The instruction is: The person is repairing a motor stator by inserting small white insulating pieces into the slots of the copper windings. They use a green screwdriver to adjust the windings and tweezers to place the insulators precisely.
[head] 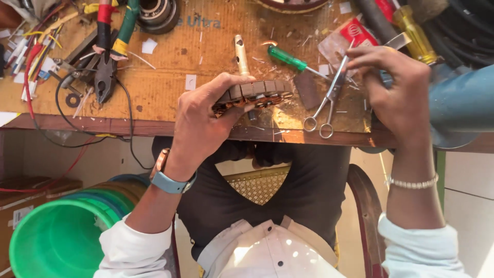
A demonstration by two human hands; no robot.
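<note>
My left hand [206,121] grips a round motor stator [254,92] with copper windings, held on edge over the front of the wooden workbench [170,87]. My right hand [399,90] reaches over the bench at the right, fingers pinched near the tip of a pair of steel scissors [327,100] and a small metal strip [396,40]. What the fingers hold is not clear. A green-handled screwdriver [288,59] lies between the two hands. A brass-coloured tube [240,54] lies just behind the stator.
Pliers with red and green-yellow handles [108,56] and loose wires [36,46] lie at the bench's left. A bearing [157,13] sits at the back. A yellow-handled screwdriver [414,33] is at the right. Green buckets [62,234] stand on the floor at lower left.
</note>
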